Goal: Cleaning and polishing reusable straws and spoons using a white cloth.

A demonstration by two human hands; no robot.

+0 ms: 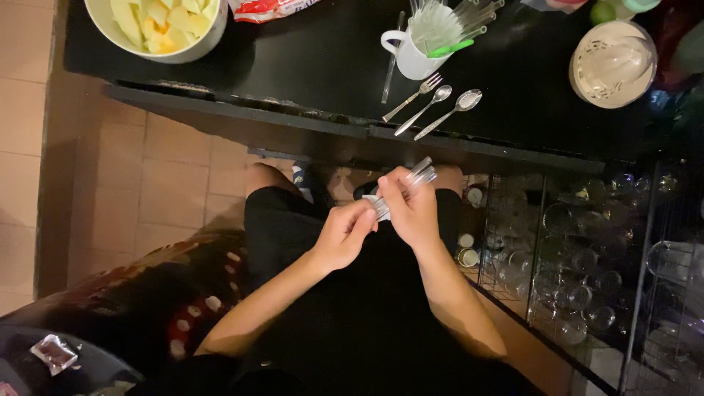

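Note:
Both my hands meet over my lap, below the edge of a black table [308, 59]. My right hand [412, 209] grips a small clear plastic packet of cutlery [419, 174] that sticks out up and to the right. My left hand [345, 233] pinches the packet's lower end, fingers closed on it. On the table above lie a fork [416, 95] and two spoons [447, 110] side by side. A white mug [414, 51] stuffed with more clear wrapped utensils stands behind them.
A white bowl of pale yellow fruit chunks [158, 26] sits at the table's left end. A white citrus juicer [612, 62] is at the right. A wire rack of drinking glasses [587, 271] stands at my right. Tan floor tiles [169, 176] lie left.

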